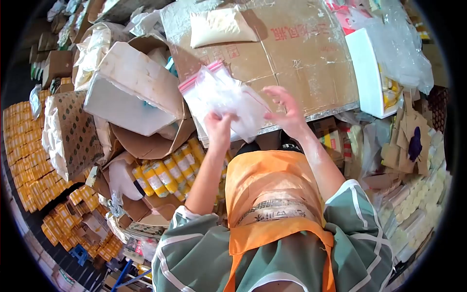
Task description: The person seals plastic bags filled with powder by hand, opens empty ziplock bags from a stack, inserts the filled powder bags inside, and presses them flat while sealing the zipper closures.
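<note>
Pink-striped whitish bags (218, 95), orange apron (272, 177)

looks cramped and heavily stocked, lit brightly over the cardboard-covered work surface (316, 68) and dimmer toward the far left; shows dark floor (36, 228) at lower left, with what looks like a small blue stool (79, 254) near stacked yellow packs (29, 151); has a white foam box (136, 87) tilted in an open carton (155, 146) left of the surface, torn cardboard (399, 151) and pale rolls (418, 199) at right

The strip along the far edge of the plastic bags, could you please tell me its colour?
The strip is pinkish red, seen best in the head view.
</note>
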Demonstrator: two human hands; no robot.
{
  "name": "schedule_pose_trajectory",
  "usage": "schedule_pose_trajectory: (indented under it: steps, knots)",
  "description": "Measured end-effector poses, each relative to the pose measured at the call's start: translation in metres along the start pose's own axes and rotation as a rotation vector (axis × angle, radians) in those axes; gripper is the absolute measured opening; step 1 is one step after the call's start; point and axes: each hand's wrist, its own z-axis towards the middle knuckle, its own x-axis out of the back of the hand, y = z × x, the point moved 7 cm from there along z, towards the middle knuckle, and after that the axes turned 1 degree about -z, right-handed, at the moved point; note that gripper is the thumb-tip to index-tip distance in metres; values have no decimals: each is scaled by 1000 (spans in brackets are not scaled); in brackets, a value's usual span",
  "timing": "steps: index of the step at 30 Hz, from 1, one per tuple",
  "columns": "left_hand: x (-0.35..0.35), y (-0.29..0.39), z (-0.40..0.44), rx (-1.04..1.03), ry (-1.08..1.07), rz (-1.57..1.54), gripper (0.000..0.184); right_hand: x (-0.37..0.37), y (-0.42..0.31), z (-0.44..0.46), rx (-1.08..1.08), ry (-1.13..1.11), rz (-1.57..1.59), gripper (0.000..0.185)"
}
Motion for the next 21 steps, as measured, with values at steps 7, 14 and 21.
schedule_pose_trajectory:
  steps: [7,14,21]
  knots:
    - [-38,14,-90,-63,133,40,11,54,18,-43,-313,-111,622,11]
    - [-142,39,-152,-281,46,260,35,108,2,-102,-187,-121,420,7]
    - [-203,36,-155,-182,-111,162,19,142,-8,-144,41,2,105,23]
